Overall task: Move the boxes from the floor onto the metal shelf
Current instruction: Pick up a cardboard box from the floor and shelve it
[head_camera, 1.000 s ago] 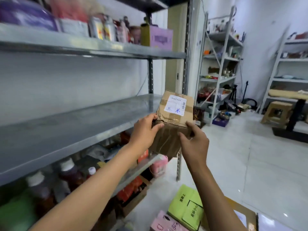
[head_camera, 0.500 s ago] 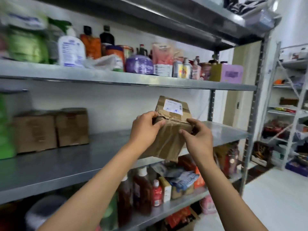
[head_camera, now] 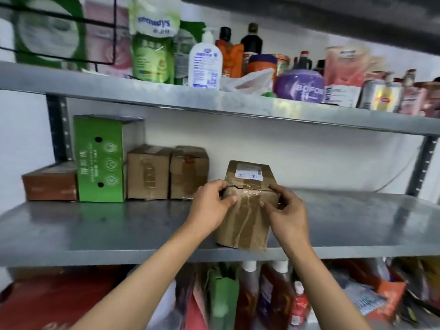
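Note:
A taped brown cardboard box [head_camera: 247, 217] with a white label on top stands at the front edge of the middle metal shelf [head_camera: 119, 229]. My left hand [head_camera: 212, 206] grips its left upper edge and my right hand [head_camera: 285, 213] grips its right upper edge. Further back on the same shelf stand two brown boxes [head_camera: 166, 172], a green box [head_camera: 100, 160] and a low reddish-brown box [head_camera: 50, 184].
The upper shelf [head_camera: 214, 101] is crowded with bottles, pouches and a purple tub [head_camera: 300, 86]. The lower shelf holds bottles [head_camera: 273, 296] and packets. A dark upright post [head_camera: 421, 167] stands at the right. Bare shelf surface lies to the right of the held box.
The view has swung left to face the shelf. The box, held in the air before, has come down onto the middle shelf's front edge, both hands still on it.

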